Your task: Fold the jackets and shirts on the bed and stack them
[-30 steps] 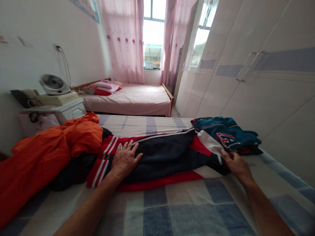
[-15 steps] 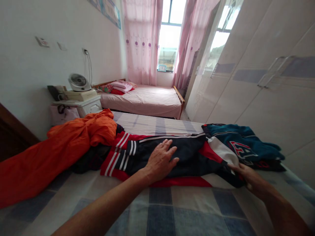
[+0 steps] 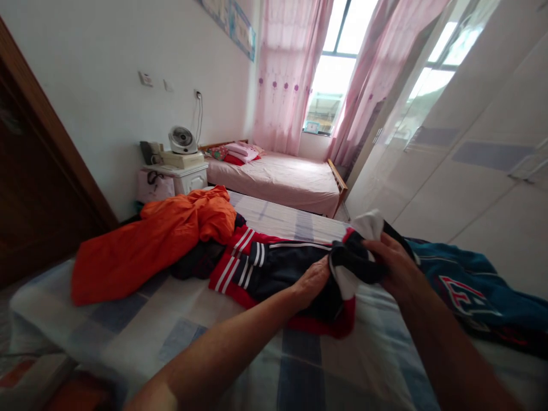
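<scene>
A navy, red and white track jacket (image 3: 295, 268) lies lengthwise across the bed, its striped cuffs and hem towards the left. My right hand (image 3: 396, 265) grips its right end, which is lifted and bent over to the left in a bunch of dark, white and red cloth. Flat on the jacket's middle rests my left hand (image 3: 314, 281), fingers stretched out towards the bend; the raised fabric partly covers the fingertips. Just right of my right hand is a folded teal garment (image 3: 466, 279) with a letter patch.
An orange garment (image 3: 158, 245) sprawls over dark clothing (image 3: 199, 260) on the left. The checked bedsheet (image 3: 240, 337) stretches in front. Beyond stand a pink bed (image 3: 291, 185) and a nightstand (image 3: 192, 178) with a fan (image 3: 182, 140). A wardrobe (image 3: 483, 188) lines the right.
My right hand has raised the jacket's right end and brought it leftward over the body. My left hand stays on the jacket, nearer that bend. The view has turned left.
</scene>
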Available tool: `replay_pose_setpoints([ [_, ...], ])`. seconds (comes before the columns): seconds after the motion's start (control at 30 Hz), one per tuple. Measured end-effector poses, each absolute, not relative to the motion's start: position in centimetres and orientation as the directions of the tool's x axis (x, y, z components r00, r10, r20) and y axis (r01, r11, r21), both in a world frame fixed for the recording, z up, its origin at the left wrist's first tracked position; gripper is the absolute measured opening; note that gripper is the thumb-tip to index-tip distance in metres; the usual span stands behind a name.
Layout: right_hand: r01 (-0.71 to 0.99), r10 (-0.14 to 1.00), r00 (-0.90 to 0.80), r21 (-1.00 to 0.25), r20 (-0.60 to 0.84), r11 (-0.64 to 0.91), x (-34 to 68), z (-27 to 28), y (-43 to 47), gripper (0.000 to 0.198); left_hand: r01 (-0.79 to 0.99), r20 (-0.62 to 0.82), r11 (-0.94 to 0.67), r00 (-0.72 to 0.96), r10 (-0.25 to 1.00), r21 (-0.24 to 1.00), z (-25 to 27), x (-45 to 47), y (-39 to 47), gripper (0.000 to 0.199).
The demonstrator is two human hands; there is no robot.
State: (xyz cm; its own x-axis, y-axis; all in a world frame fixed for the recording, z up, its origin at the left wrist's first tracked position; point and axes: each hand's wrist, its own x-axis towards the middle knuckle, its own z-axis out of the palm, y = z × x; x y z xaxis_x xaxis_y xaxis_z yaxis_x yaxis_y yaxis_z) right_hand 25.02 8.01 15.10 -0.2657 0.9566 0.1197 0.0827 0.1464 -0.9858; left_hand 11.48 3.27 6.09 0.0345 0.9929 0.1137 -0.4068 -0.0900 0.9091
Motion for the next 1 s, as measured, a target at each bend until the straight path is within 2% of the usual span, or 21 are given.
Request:
replay_pose_setpoints([
  [0.07, 0.061, 0.854, -0.468, -0.955, 0.230, 0.290, 19.7, 15.9, 7.0, 0.040, -0.545, 0.021, -0.040, -0.042, 0.999, 0.837, 6.2, 9.3, 1.2, 0.043],
  [0.13, 0.075, 0.697, -0.659, -0.897, 0.282, 0.435, 15.2, 15.9, 5.8, 0.039, -0.602, -0.063, -0.031, -0.135, 0.989, 0.798, 5.9, 6.8, -1.6, 0.041],
  [0.2, 0.049, 0.482, -0.842, -0.855, 0.242, 0.516, 12.0, 15.5, 4.8, 0.039, -0.627, -0.145, -0.018, -0.208, 0.967, 0.779, 5.4, 4.4, -5.3, 0.034],
  [0.27, 0.045, 0.361, -0.915, -0.842, 0.181, 0.538, 10.3, 14.7, 4.5, 0.037, -0.741, -0.351, 0.073, -0.226, 0.909, 0.667, 4.7, 2.4, -9.2, 0.025],
  [0.3, 0.073, 0.385, -0.906, -0.828, 0.178, 0.556, 10.0, 14.2, 4.7, 0.036, -0.774, -0.445, 0.130, -0.211, 0.870, 0.620, 4.3, 1.7, -11.0, 0.022],
  [0.4, 0.246, 0.625, -0.724, -0.737, 0.291, 0.629, 10.8, 12.8, 7.4, 0.036, -0.851, -0.627, 0.180, -0.205, 0.751, 0.494, 3.7, 0.9, -14.8, 0.023],
  [0.47, 0.423, 0.741, -0.588, -0.658, 0.324, 0.623, 12.0, 11.7, 10.2, 0.037, -0.874, -0.649, 0.133, -0.236, 0.723, 0.466, 4.1, 1.1, -15.4, 0.023],
  [0.53, 0.592, 0.803, -0.544, -0.568, 0.243, 0.572, 13.2, 10.5, 13.1, 0.047, -0.873, -0.607, 0.081, -0.265, 0.749, 0.482, 5.0, 1.4, -14.8, 0.021],
  [0.6, 0.672, 0.826, -0.546, -0.515, 0.141, 0.532, 14.1, 9.5, 15.4, 0.056, -0.861, -0.555, 0.049, -0.283, 0.783, 0.507, 6.0, 1.6, -13.5, 0.021],
  [0.67, 0.682, 0.813, -0.580, -0.515, 0.051, 0.519, 14.5, 8.6, 16.9, 0.058, -0.849, -0.542, 0.031, -0.308, 0.782, 0.527, 6.7, 1.6, -12.2, 0.020],
  [0.83, 0.674, 0.740, -0.656, -0.557, -0.149, 0.485, 14.6, 7.8, 17.9, 0.047, -0.853, -0.653, 0.054, -0.355, 0.669, 0.519, 7.1, 0.9, -9.5, 0.010],
  [0.93, 0.652, 0.720, -0.668, -0.612, -0.186, 0.447, 15.2, 8.5, 17.1, 0.048, -0.843, -0.682, 0.058, -0.391, 0.619, 0.535, 7.4, 0.2, -8.5, 0.003],
  [1.0, 0.622, 0.725, -0.670, -0.652, -0.158, 0.433, 16.2, 9.6, 16.1, 0.047, -0.810, -0.635, 0.048, -0.419, 0.649, 0.584, 8.0, -0.2, -7.7, 0.007],
])
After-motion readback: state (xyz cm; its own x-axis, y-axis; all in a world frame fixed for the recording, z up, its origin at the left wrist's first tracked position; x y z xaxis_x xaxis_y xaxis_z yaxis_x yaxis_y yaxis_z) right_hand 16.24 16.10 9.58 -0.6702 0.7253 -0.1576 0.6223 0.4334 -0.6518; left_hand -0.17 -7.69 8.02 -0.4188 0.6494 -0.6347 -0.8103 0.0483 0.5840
